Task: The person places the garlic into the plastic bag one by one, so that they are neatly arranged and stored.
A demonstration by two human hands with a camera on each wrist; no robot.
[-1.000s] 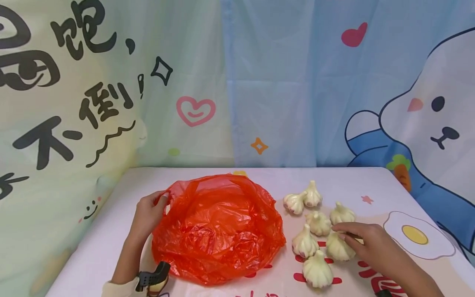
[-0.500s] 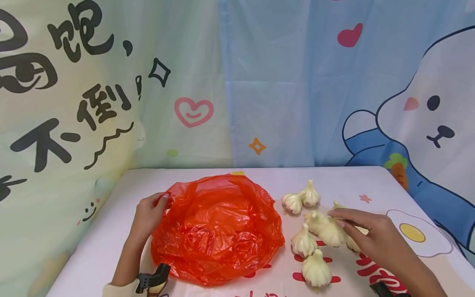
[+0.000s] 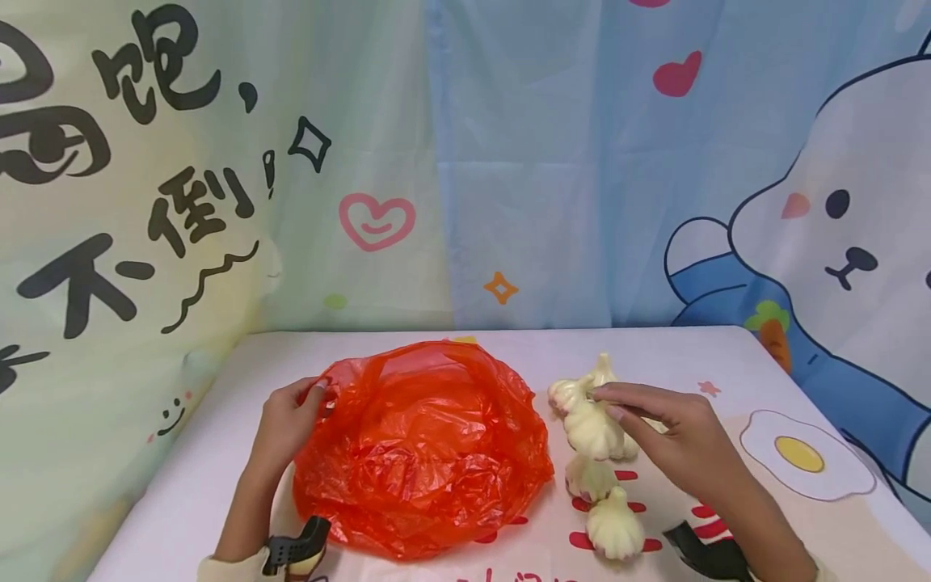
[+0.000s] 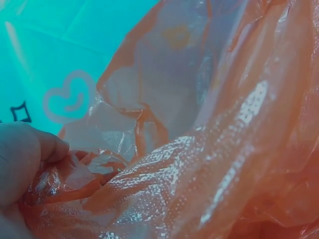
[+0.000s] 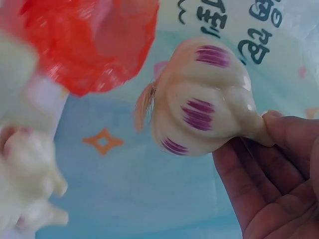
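Note:
A red plastic bag (image 3: 425, 453) stands with its mouth spread wide on the table. My left hand (image 3: 287, 420) pinches its left rim between thumb and fingers; the left wrist view shows the thin film (image 4: 164, 184) bunched under the thumb. My right hand (image 3: 672, 428) holds a garlic bulb (image 3: 593, 432) by its stem, to the right of the bag. Up close in the right wrist view, this bulb (image 5: 204, 99) has purple streaks and a tuft of roots. More garlic bulbs (image 3: 615, 527) lie below and behind it, some partly hidden by the hand and the held bulb.
The bag and garlic are on a white table (image 3: 280, 349) printed with a fried egg (image 3: 800, 454) and red lettering. A patterned curtain (image 3: 524, 202) hangs behind the table. Dark straps (image 3: 291, 550) sit on both wrists.
My right hand has lifted a garlic bulb from the group and carried it left and upward, toward the bag. The left hand keeps its grip on the rim.

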